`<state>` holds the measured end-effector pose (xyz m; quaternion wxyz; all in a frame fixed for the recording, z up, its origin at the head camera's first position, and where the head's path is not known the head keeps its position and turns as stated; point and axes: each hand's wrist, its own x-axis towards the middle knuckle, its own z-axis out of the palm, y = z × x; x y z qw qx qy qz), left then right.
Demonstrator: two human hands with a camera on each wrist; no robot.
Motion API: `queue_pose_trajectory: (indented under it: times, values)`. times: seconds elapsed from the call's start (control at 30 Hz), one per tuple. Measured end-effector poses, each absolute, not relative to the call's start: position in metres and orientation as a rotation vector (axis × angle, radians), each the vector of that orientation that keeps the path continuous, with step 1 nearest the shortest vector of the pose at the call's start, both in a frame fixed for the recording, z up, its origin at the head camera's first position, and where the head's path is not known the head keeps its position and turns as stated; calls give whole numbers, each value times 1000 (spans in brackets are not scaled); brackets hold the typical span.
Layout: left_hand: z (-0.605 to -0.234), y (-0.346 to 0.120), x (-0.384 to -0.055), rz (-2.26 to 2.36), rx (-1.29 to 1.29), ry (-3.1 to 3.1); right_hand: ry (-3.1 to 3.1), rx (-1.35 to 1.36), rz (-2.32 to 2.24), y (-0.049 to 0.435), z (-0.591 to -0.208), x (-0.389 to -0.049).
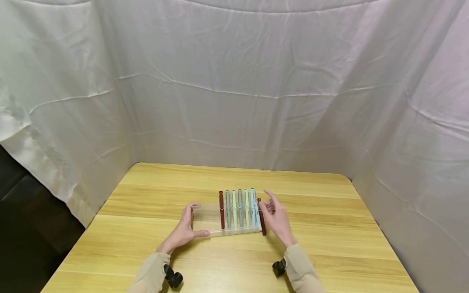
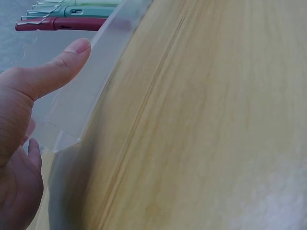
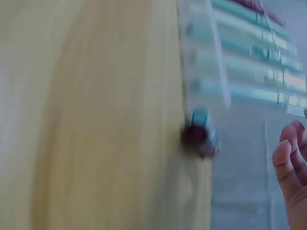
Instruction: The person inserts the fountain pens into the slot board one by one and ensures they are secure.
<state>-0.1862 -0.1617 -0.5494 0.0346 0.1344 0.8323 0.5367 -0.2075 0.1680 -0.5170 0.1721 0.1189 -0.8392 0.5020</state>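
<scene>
My left hand (image 1: 187, 228) grips the left end of a clear plastic pen tray (image 1: 207, 219), thumb at its front edge and fingers at the back. In the left wrist view the thumb (image 2: 62, 69) lies along the tray wall. Capped pens stand in a row in the tray's right half: a dark red pen (image 1: 221, 209), then teal, pale green and light blue pens (image 1: 253, 203). At the right end another dark red pen (image 1: 262, 221) leans at a slant. My right hand (image 1: 277, 219) is beside it, fingers loosely bent; in the right wrist view its fingertips (image 3: 283, 153) show apart from that pen.
The wood-grain table (image 1: 329, 236) extends around the tray on all sides. Pale cloth curtains (image 1: 234, 101) hang behind it and at both sides. A black camera is strapped at each wrist, and a dark area (image 1: 25, 219) shows at the far left.
</scene>
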Motion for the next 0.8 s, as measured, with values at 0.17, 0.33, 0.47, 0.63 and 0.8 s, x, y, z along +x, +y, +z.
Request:
queue_pose_trajectory:
  times: [0.17,0.33,0.47,0.63,0.8]
  values:
    - [-550,-162,-186,1648,411,2568,-2480,183,1471,192,-527,-211]
    - [-550,-162,-186,1636,408,2579,-2607,61,1521,206,-535,-215]
    - [-549,-162,-186,1637,397,2574,-2690,29,1499,211,-539,-219]
    - [-549,-162,-185,1642,396,2566,-2757,12,1462,213,-543,-223]
    - [-549,-162,-185,1643,406,2567,-2796,27,1434,213,-545,-226]
